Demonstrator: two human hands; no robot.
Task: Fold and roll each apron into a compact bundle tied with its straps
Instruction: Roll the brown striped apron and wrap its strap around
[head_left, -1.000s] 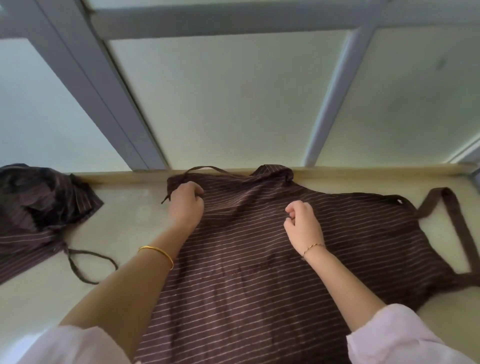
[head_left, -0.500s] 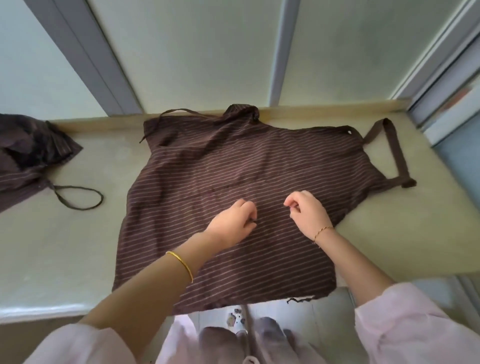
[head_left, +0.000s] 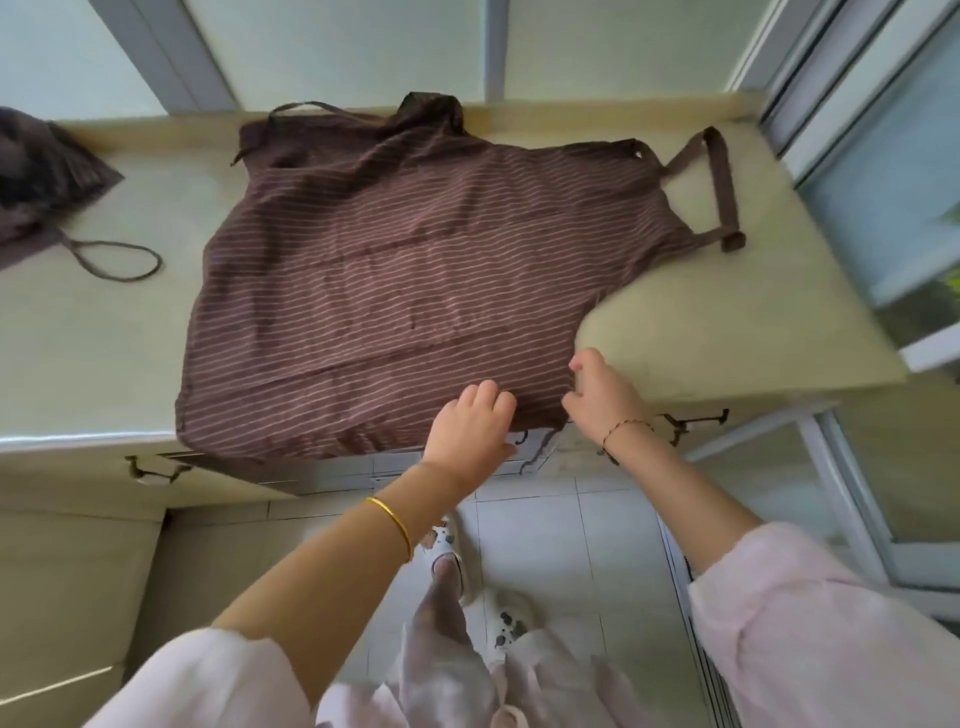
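Note:
A brown striped apron (head_left: 415, 249) lies spread flat on the pale counter (head_left: 717, 322), its near hem hanging slightly over the front edge. Its neck strap (head_left: 723, 187) loops out at the right, and a thin tie (head_left: 311, 107) lies along the back edge. My left hand (head_left: 470, 431) grips the near hem, fingers on top and thumb below. Just to its right, my right hand (head_left: 605, 397) pinches the apron's near right corner.
A second dark apron (head_left: 41, 171) lies crumpled at the counter's far left, its strap loop (head_left: 122, 260) trailing toward the middle. Window frames rise behind the counter and a sliding window stands at the right. Drawers with handles (head_left: 693, 420) and tiled floor are below.
Both hands have drawn back from the apron's top and middle to its near hem and taken hold of it. The view has tipped down to show the counter's front and the floor.

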